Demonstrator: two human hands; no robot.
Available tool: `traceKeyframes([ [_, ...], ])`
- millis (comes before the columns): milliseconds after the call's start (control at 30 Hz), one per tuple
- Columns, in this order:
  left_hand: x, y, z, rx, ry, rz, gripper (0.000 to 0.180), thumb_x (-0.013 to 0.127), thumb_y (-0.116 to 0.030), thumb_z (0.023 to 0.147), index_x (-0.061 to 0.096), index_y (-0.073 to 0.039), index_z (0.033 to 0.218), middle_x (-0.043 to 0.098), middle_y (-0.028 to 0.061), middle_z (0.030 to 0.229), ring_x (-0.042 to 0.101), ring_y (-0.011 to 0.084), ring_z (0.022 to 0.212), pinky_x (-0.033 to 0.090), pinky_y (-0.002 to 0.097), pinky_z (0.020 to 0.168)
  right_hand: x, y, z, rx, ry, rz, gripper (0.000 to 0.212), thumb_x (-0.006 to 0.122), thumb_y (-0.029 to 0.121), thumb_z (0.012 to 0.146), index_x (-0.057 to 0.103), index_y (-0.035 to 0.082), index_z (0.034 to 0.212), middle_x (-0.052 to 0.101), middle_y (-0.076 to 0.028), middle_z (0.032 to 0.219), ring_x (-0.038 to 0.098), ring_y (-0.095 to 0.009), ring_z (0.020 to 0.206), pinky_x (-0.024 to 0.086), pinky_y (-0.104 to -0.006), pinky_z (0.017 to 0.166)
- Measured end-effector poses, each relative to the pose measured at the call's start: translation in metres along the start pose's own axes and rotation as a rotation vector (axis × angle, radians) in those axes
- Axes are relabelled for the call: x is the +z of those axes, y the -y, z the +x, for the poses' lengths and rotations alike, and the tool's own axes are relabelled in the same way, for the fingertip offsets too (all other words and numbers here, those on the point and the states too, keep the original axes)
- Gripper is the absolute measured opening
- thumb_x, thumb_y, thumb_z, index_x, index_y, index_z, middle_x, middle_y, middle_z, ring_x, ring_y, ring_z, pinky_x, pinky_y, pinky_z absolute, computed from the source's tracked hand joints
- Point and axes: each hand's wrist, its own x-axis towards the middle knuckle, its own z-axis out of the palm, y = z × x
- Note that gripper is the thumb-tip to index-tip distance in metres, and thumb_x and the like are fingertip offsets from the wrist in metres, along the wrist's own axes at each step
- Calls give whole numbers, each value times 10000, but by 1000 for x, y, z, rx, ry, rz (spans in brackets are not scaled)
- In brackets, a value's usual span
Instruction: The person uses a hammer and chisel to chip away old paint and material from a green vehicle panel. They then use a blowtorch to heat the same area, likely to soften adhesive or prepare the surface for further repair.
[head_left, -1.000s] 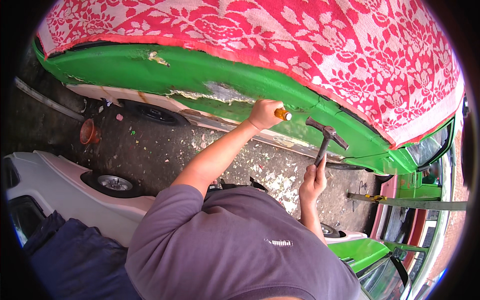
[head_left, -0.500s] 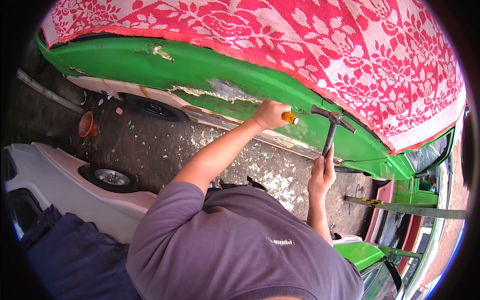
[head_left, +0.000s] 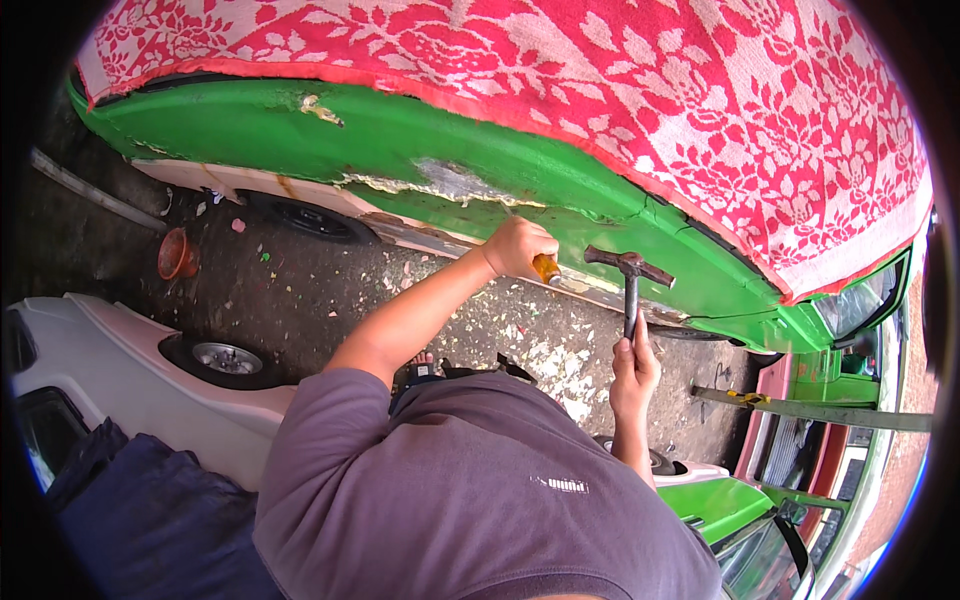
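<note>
My left hand (head_left: 519, 248) is closed around an amber, see-through handle (head_left: 546, 268) that looks like a screwdriver's. The blade is mostly hidden by the hand, against the side of a green car body (head_left: 390, 150). Just above that hand, the panel has a ragged, peeling patch (head_left: 455, 180) with grey showing through. To the right, my right hand (head_left: 634, 372) grips a hammer (head_left: 631, 265) by its dark shaft. Its long, narrow head is raised beside the amber handle, with a gap between them.
A red and white floral cloth (head_left: 600, 80) covers the car's top. Pale flakes (head_left: 550, 370) litter the ground. Behind me on the left stand a pale car (head_left: 170, 370) and dark blue cloth (head_left: 160, 500). An orange bucket (head_left: 178, 255) lies far left; a metal bar (head_left: 830, 415) juts in from the right.
The hammer and my right hand have moved left and nearer to me. My left hand has shifted slightly left and lower, and the amber handle now tilts more downward.
</note>
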Motion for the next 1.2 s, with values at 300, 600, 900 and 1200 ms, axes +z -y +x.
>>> traceKeyframes([
  [300, 4, -2, 7, -31, -54, 0, 176, 734, -112, 618, 560, -91, 632, 605, 73, 614, 615, 265, 570, 471, 353, 509, 13, -49, -39, -237, -181, 75, 455, 542, -20, 916, 493, 2, 1368, 610, -111, 785, 533, -158, 626, 447, -276, 606],
  [600, 9, 4, 13, -116, -96, 26, 173, 745, -99, 607, 592, -72, 681, 611, 95, 638, 607, 295, 605, 467, 365, 552, 26, -37, -22, -233, -196, 11, 470, 526, -39, 911, 469, -18, 1377, 556, -136, 744, 489, -182, 561, 419, -275, 569],
  [900, 14, 3, 20, -173, -124, 78, 172, 749, -129, 626, 597, -78, 686, 612, 108, 645, 608, 307, 601, 465, 372, 537, 25, -41, -8, -212, -132, -55, 470, 523, -17, 922, 468, 4, 1389, 538, -89, 724, 454, -124, 587, 408, -254, 567],
  [1200, 22, 4, 34, -222, -153, 154, 208, 776, -180, 652, 599, -73, 679, 615, 115, 641, 623, 307, 600, 469, 377, 522, 10, -44, 15, -199, -100, -90, 460, 515, 21, 951, 460, 42, 1408, 495, -28, 708, 414, -77, 587, 378, -226, 547],
])
